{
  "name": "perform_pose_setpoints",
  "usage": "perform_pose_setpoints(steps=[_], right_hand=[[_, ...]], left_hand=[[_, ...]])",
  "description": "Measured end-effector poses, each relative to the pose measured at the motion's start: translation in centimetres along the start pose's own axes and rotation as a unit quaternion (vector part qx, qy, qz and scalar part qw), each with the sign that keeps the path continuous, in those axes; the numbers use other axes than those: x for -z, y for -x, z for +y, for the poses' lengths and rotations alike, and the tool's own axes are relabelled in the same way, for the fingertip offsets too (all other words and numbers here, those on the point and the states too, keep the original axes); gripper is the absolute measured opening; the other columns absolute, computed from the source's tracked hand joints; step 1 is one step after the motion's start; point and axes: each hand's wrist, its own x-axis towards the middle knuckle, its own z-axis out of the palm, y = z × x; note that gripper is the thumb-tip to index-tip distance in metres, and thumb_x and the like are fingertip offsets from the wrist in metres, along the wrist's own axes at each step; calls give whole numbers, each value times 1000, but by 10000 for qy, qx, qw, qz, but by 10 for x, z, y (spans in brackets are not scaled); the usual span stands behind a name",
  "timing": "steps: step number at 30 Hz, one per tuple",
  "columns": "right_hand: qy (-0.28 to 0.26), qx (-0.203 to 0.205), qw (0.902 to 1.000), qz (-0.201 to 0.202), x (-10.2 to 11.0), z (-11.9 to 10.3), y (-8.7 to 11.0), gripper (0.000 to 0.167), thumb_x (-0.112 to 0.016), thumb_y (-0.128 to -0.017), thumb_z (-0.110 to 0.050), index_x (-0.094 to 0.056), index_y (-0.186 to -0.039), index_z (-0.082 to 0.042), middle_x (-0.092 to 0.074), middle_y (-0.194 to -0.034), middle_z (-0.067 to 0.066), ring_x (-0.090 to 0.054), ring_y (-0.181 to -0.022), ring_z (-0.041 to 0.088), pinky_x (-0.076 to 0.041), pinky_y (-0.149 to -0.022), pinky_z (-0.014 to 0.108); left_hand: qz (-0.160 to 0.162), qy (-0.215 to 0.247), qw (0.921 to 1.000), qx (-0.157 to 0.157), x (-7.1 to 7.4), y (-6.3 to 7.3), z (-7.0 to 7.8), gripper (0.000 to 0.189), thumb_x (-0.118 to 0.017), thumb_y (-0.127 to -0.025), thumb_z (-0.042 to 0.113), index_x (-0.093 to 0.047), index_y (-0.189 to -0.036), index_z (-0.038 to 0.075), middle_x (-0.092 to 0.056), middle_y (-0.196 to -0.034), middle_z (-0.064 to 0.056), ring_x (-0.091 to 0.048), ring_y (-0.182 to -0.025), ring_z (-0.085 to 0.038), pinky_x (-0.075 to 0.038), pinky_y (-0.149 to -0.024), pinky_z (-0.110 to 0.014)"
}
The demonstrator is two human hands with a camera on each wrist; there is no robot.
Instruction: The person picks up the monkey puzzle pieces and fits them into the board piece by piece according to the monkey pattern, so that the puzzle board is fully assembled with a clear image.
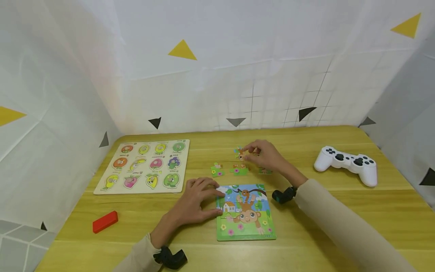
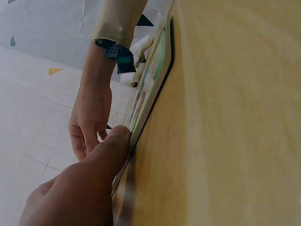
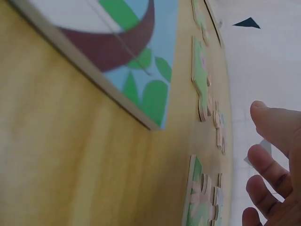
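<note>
A square jigsaw puzzle (image 1: 246, 212) with a monkey picture lies flat on the table. My left hand (image 1: 194, 202) rests at its left side, thumb and fingertips touching the frame's edge; the left wrist view shows the thumb (image 2: 120, 132) against that edge. Beyond the puzzle lie several loose jigsaw pieces, among them a green flowered one (image 1: 217, 170) and another (image 1: 239, 170). My right hand (image 1: 265, 154) hovers over the back row, thumb and index finger near a blue-and-brown piece (image 1: 239, 154). In the right wrist view its fingers (image 3: 263, 195) are apart, with nothing seen between them.
At the back left lies a fruit peg board (image 1: 144, 166). A red block (image 1: 105, 222) sits at the front left. A white game controller (image 1: 346, 164) is on the right. White cloth walls (image 1: 217, 90) stand around the table.
</note>
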Motion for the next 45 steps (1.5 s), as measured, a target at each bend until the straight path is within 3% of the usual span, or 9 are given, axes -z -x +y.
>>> perform_pose_setpoints(steps=[5,11,14,22,31,36,41,45], right_hand=[[602,-56,9982,-35,-4,6,-13,35,-79,-90,-23,-74,-121,-7,-70,-110,20,-65,-81,30,-51,-80,49],[1261,-479,9904,-298,-7,9,-25,45,-77,-91,-36,-72,-127,-9,-70,-118,16,-56,-111,42,-35,-91,61],[1404,-628,9871,-451,-9,8,-29,50,-77,-90,-40,-70,-129,-9,-69,-122,14,-51,-120,44,-32,-94,61],[1689,-945,9794,-572,-12,-1,-32,53,-78,-89,-42,-70,-129,-8,-67,-125,12,-48,-122,42,-28,-95,58],[1320,-1253,9804,-760,-8,-3,-38,51,-81,-87,-39,-68,-124,-6,-66,-126,13,-47,-123,41,-26,-96,59],[1025,-1360,9820,-823,-7,-2,-42,47,-81,-87,-36,-62,-118,-6,-63,-118,13,-47,-116,38,-22,-96,57],[675,-1311,9871,-623,-8,0,-43,38,-77,-91,-27,-58,-117,-6,-63,-112,13,-53,-109,35,-18,-99,58],[216,-1187,9922,-301,-8,4,-43,25,-70,-96,-20,-61,-115,-5,-70,-106,14,-61,-105,34,-14,-109,65]], left_hand=[[28,-15,10000,-32,0,0,0,41,-70,-89,59,-70,-123,37,-59,-134,6,-46,-134,-16,-29,-103,-51],[2,-13,10000,-3,-1,1,1,41,-71,-89,59,-70,-124,37,-59,-134,6,-46,-135,-16,-29,-103,-51],[-9,14,10000,11,-1,1,2,41,-71,-89,58,-70,-124,37,-59,-135,6,-46,-135,-15,-29,-103,-51],[5,-83,9999,-66,-2,-1,0,41,-69,-90,60,-69,-125,38,-59,-135,6,-46,-136,-16,-29,-103,-50],[-12,-84,10000,-32,-1,-1,0,42,-68,-89,61,-69,-124,38,-59,-135,6,-46,-136,-16,-29,-103,-49],[-16,-68,10000,-11,-1,0,0,42,-68,-89,61,-69,-125,38,-59,-135,6,-45,-137,-16,-29,-104,-50],[-17,-86,10000,-7,0,0,0,43,-67,-89,62,-69,-125,38,-58,-135,6,-45,-137,-16,-29,-104,-50],[13,-115,9999,-39,1,0,-1,43,-67,-90,62,-69,-125,38,-59,-135,6,-45,-136,-16,-29,-104,-50]])
